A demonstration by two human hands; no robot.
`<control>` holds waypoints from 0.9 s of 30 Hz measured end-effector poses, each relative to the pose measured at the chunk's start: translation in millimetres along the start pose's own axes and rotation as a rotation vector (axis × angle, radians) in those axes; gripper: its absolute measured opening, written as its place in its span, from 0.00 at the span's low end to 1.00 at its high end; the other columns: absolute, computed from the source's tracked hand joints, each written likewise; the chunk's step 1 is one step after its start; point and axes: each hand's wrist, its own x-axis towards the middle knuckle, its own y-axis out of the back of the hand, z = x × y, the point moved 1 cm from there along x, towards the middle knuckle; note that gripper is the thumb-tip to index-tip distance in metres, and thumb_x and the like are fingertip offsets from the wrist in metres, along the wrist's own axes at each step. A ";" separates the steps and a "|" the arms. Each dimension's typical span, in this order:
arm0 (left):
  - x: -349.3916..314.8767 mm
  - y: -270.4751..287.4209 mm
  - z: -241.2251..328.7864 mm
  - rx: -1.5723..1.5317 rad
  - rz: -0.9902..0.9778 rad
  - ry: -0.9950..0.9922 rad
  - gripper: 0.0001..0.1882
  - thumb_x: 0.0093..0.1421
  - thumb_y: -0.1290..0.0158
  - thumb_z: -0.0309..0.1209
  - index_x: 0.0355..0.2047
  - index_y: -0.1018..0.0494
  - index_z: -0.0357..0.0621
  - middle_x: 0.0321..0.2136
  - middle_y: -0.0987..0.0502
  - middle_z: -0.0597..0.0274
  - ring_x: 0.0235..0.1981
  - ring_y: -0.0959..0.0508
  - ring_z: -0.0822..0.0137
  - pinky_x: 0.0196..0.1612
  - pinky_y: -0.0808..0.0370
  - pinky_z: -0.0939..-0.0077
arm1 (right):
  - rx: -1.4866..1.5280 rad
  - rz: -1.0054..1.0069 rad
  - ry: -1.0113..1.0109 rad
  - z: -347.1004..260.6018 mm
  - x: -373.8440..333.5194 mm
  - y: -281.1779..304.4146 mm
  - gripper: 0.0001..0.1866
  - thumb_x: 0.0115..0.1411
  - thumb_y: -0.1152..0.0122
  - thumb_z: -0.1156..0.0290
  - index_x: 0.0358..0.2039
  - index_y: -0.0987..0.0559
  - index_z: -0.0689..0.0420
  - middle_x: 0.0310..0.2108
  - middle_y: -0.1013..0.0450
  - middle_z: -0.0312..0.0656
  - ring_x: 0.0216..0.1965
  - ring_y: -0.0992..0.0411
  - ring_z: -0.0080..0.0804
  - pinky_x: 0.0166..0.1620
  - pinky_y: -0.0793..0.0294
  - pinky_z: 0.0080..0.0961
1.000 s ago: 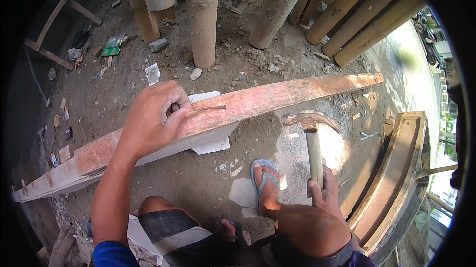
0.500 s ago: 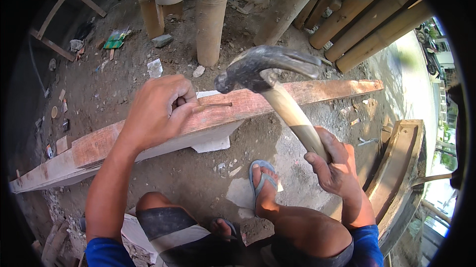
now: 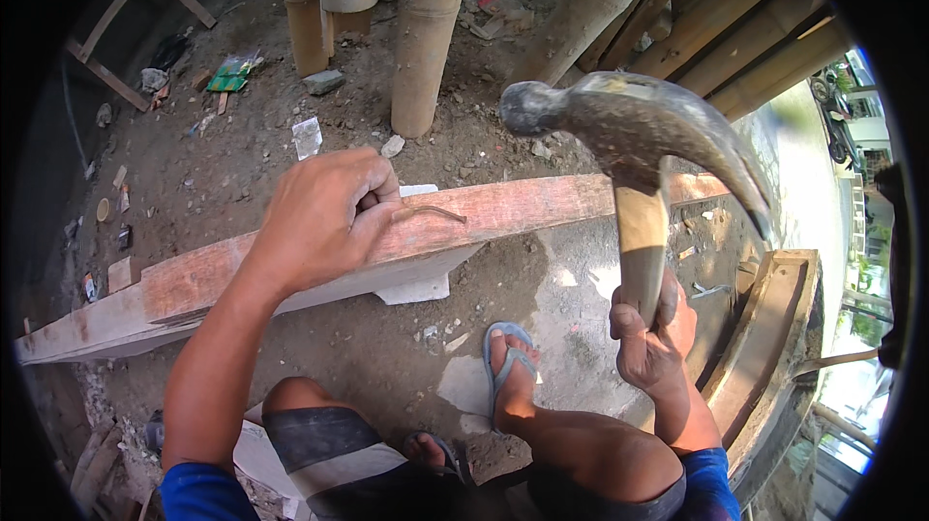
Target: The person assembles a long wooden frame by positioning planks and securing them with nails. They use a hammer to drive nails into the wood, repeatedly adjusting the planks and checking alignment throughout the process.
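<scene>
My left hand pinches a rusty nail near one end, just above the reddish top face of a long wooden beam. The nail lies nearly flat along the wood and curves down toward its free end. Raised over the beam's right part is a claw hammer, its wooden handle gripped in my right hand. The dark steel head points left, and the claw curves down to the right. Part of the beam is hidden behind my left hand and the hammer.
Thick bamboo poles stand beyond the beam. A wooden trough-like frame lies at the right. My sandalled foot rests on the dirt near the beam. A green wrapper and stones litter the ground at the far left.
The hammer has risen and swung to the right, away from the nail, and its handle is more upright. The nail now looks bent, where before it looked almost straight. My left hand keeps its pinch.
</scene>
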 end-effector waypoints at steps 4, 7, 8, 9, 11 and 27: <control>0.5 -0.6 0.6 -0.020 -0.009 0.003 0.05 0.53 0.41 0.26 0.28 0.25 0.38 0.27 0.23 0.53 0.28 0.20 0.53 0.35 0.25 0.60 | 0.111 -0.045 -0.137 -1.1 -4.0 7.0 0.21 0.72 0.39 0.63 0.57 0.27 0.65 0.24 0.26 0.36 0.21 0.28 0.24 0.25 0.31 0.23; 0.7 -0.5 1.7 -0.045 -0.013 0.021 0.04 0.52 0.41 0.25 0.28 0.25 0.38 0.27 0.23 0.53 0.28 0.20 0.54 0.35 0.25 0.60 | -0.021 -0.327 -0.107 -1.0 -0.3 4.9 0.24 0.68 0.35 0.63 0.59 0.25 0.62 0.26 0.23 0.42 0.23 0.23 0.33 0.30 0.25 0.31; 0.7 -0.7 1.9 -0.066 -0.019 0.040 0.04 0.52 0.41 0.24 0.28 0.25 0.38 0.27 0.23 0.53 0.28 0.20 0.54 0.35 0.25 0.61 | -0.027 -0.338 -0.093 -1.0 1.8 5.1 0.24 0.68 0.35 0.63 0.59 0.25 0.62 0.26 0.23 0.41 0.23 0.24 0.32 0.30 0.25 0.31; 0.7 -0.8 2.0 -0.055 -0.019 0.031 0.04 0.52 0.41 0.24 0.28 0.25 0.38 0.26 0.23 0.53 0.28 0.20 0.54 0.35 0.25 0.61 | -0.048 -0.382 -0.091 -1.6 2.8 5.6 0.24 0.67 0.34 0.63 0.59 0.25 0.62 0.26 0.23 0.41 0.23 0.24 0.31 0.29 0.25 0.30; 0.1 -0.5 1.9 -0.048 -0.016 0.044 0.04 0.52 0.40 0.23 0.28 0.24 0.38 0.26 0.23 0.53 0.28 0.20 0.55 0.35 0.24 0.62 | 0.004 -0.211 -0.070 -4.3 3.9 11.6 0.23 0.68 0.35 0.64 0.58 0.24 0.63 0.26 0.23 0.40 0.23 0.24 0.27 0.28 0.27 0.27; -0.9 -1.6 -1.0 -0.058 -0.014 0.022 0.04 0.53 0.40 0.25 0.28 0.24 0.38 0.27 0.23 0.53 0.28 0.20 0.54 0.35 0.25 0.62 | 0.494 0.117 -0.312 -16.6 19.8 26.7 0.33 0.72 0.38 0.54 0.66 0.34 0.64 0.25 0.27 0.37 0.20 0.34 0.18 0.22 0.33 0.17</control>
